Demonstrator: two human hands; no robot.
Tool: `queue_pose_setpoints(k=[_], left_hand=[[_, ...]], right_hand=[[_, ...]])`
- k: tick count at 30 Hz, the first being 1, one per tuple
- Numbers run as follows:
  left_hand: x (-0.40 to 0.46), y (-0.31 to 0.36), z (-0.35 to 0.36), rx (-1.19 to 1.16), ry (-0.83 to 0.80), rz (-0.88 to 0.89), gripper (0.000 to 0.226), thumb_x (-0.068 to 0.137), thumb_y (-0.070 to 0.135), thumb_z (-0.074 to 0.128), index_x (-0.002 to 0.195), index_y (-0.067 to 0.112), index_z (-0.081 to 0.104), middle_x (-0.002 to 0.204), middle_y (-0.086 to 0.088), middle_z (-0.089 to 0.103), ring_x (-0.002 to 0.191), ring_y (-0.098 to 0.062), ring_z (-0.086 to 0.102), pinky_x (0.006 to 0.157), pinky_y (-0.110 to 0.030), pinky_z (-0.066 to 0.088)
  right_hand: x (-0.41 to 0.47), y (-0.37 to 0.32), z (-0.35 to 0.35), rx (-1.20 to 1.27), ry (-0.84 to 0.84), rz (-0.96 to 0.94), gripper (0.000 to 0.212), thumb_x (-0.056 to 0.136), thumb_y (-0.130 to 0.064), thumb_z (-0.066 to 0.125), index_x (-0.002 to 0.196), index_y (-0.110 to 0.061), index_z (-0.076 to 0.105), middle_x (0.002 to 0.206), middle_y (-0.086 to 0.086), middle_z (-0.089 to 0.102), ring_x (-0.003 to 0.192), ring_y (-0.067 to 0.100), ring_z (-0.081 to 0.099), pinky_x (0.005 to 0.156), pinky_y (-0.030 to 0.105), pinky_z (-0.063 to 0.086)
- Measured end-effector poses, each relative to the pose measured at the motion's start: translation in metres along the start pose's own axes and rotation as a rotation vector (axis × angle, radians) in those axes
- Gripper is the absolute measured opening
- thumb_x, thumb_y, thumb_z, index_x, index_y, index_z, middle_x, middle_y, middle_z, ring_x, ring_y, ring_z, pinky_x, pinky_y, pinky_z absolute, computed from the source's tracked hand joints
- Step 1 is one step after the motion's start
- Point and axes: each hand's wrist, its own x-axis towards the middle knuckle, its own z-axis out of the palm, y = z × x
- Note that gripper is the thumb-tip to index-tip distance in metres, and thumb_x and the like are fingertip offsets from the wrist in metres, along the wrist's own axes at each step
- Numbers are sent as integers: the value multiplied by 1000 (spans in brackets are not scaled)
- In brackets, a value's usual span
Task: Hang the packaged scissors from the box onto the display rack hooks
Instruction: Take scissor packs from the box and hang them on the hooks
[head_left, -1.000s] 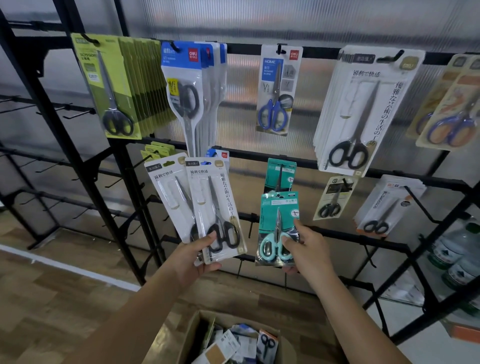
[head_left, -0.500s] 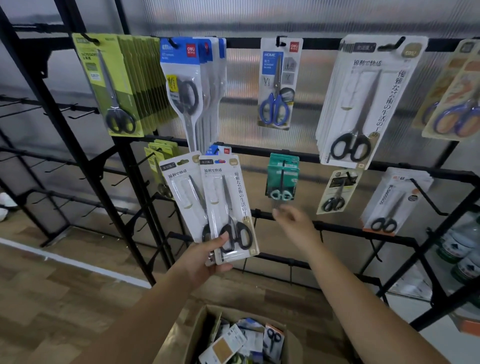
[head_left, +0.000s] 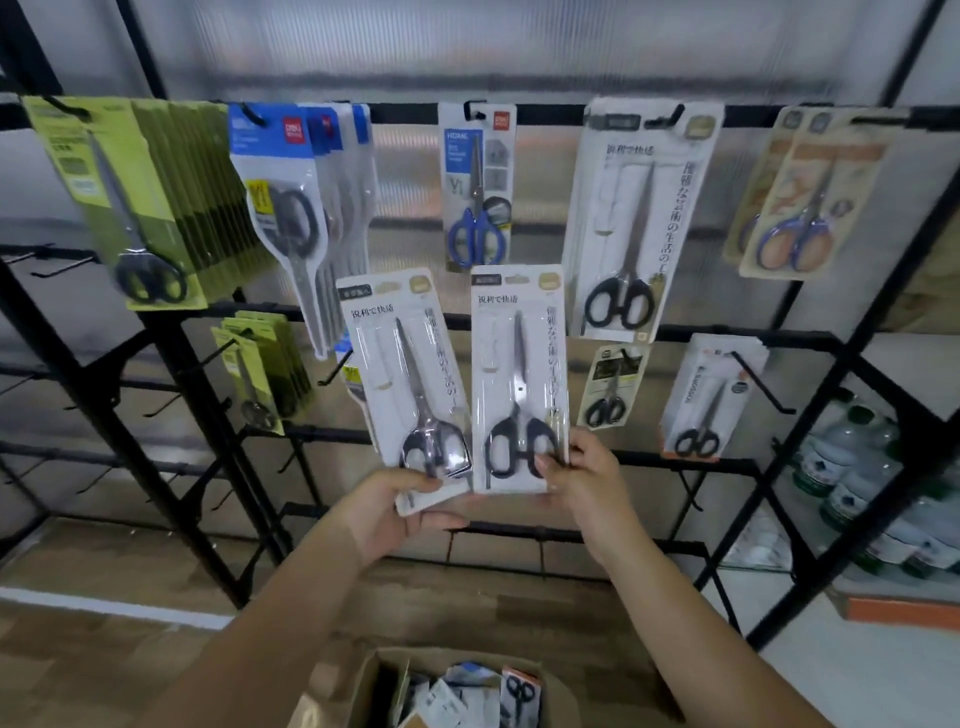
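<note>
Right hand (head_left: 582, 483) now pinches second white pack (head_left: 519, 379) (upright); left hand (head_left: 395, 512) grips first (head_left: 410, 384).

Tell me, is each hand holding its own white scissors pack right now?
Yes: the left hand grips the left white pack and the right hand grips the right white pack by their bottom ends.

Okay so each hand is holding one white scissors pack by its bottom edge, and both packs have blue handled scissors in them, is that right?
Not quite. The head view shows black-handled scissors in both, not blue. The left hand holds the left white pack and the right hand holds the right white pack, each by its bottom edge.
</note>
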Motion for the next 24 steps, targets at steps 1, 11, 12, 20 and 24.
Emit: queue_pose_setpoints(k=[1,11,12,20,24], left_hand=[[1,6,5,21,-26,18,41,70,-4,51,110,-5,60,101,-23,69,89,-34,70,61,-39,59],[16,44,58,85,-109,293,38,63,2,65,100,9,64,88,-6,74,82,-22,71,58,-38,58],[17,45,63,82,-120,298,36,63,2,64,99,8,65,86,-7,74,81,-21,71,57,-37,58],[20,53,89,80,-182,293,37,66,-2,64,102,7,65,94,-12,71,90,-28,68,59,-40,59],[20,55,94,67,-182,300,35,65,-3,65,99,9,66,90,-10,72,83,-26,70,55,-38,59]], right_hand=[[-1,-5,-5,27,21,-33,27,85,4,60,88,-23,58,80,-4,69,72,7,66,54,22,54],[-19,-77,-59,157,141,-433,22,87,2,57,98,-16,62,81,-6,70,72,9,66,45,22,52],[-20,-86,-62,148,150,-466,26,87,0,57,106,-17,63,85,-5,71,71,9,65,46,22,52],[-36,-126,-68,-9,209,-472,52,89,-6,59,135,-25,45,110,-11,65,53,14,67,42,24,53],[-36,-144,-67,-129,237,-500,51,89,-11,61,136,-21,46,108,-9,66,50,17,67,40,26,53]])
